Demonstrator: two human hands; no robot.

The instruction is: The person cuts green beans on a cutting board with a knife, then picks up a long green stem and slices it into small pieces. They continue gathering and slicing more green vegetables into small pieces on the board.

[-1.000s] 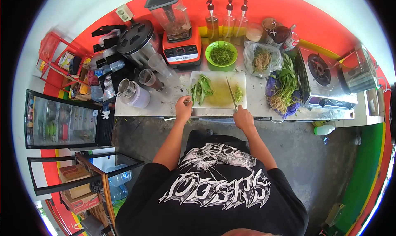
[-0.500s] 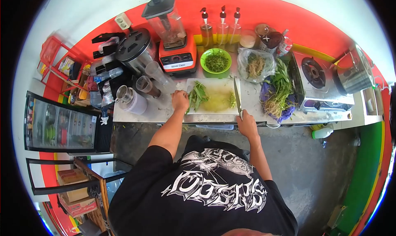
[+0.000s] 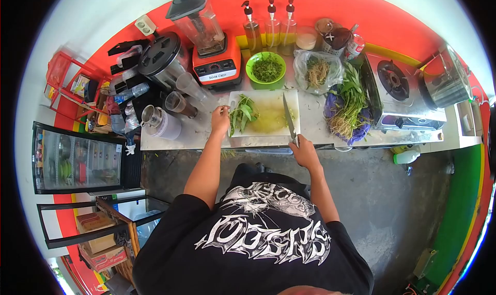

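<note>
My right hand [image 3: 305, 151] is closed around the handle of a long kitchen knife [image 3: 289, 115]. The blade points away from me and lies over the right part of a white cutting board [image 3: 266, 99]. Some chopped green bits [image 3: 294, 112] are beside the blade. At the board's left edge, my left hand [image 3: 220, 120] has its fingers curled together next to a small bunch of leafy greens [image 3: 243, 113]. Whether a stem is pinched in those fingers is hidden. Wet green stain covers the middle of the board.
Behind the board stands a green bowl [image 3: 266, 83] of chopped greens, with an orange blender [image 3: 217, 68] to its left. Uncut greens [image 3: 351, 106] and a plastic bag of roots [image 3: 318, 73] lie rightward, before a gas stove [image 3: 400, 88]. Plastic cups [image 3: 181, 105] stand at left.
The knife and my right hand have shifted left, bringing the blade further over the board. My left hand stays near the leaves, its fingers slightly raised. The whole view has shifted a little.
</note>
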